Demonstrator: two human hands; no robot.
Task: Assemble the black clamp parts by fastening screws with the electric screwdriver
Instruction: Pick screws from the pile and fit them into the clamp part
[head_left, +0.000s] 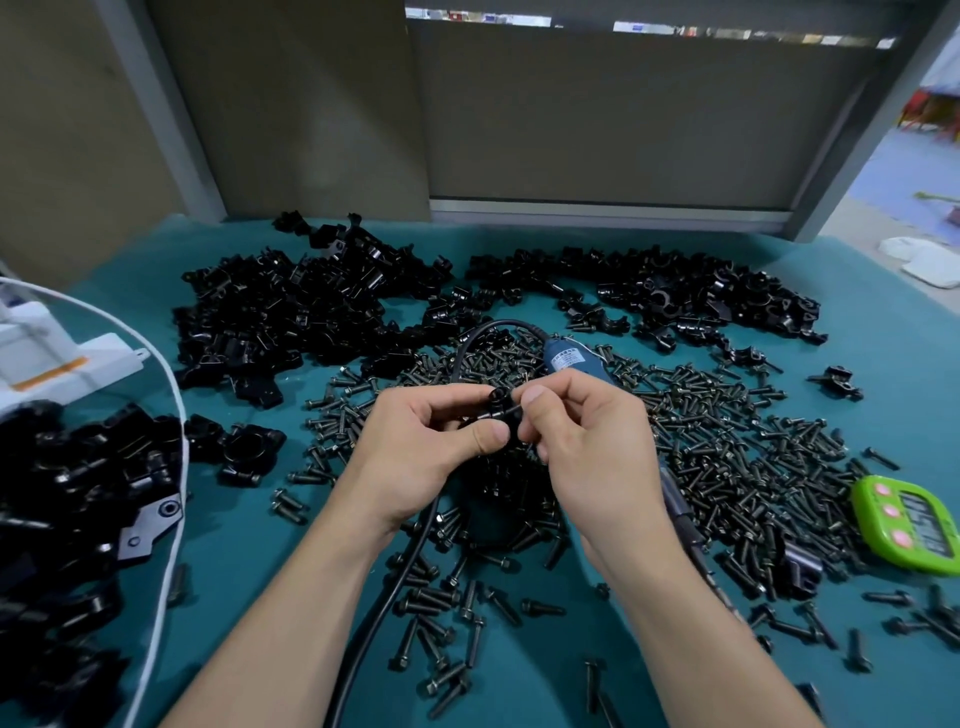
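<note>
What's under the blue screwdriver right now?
The blue screwdriver lies on the heap of loose screws spread over the teal mat. The right hand covers its middle, so what lies beneath that stretch cannot be seen.

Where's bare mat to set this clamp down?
Bare mat lies between the white rim at left and the left forearm; more at far right, above the green timer. Crowded: the screws mid-table, the clamp piles behind.

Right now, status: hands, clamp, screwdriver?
Left hand grips clamp part; right hand pinches screw at it. Electric screwdriver lies unheld under right wrist. Nothing blocking.
</note>
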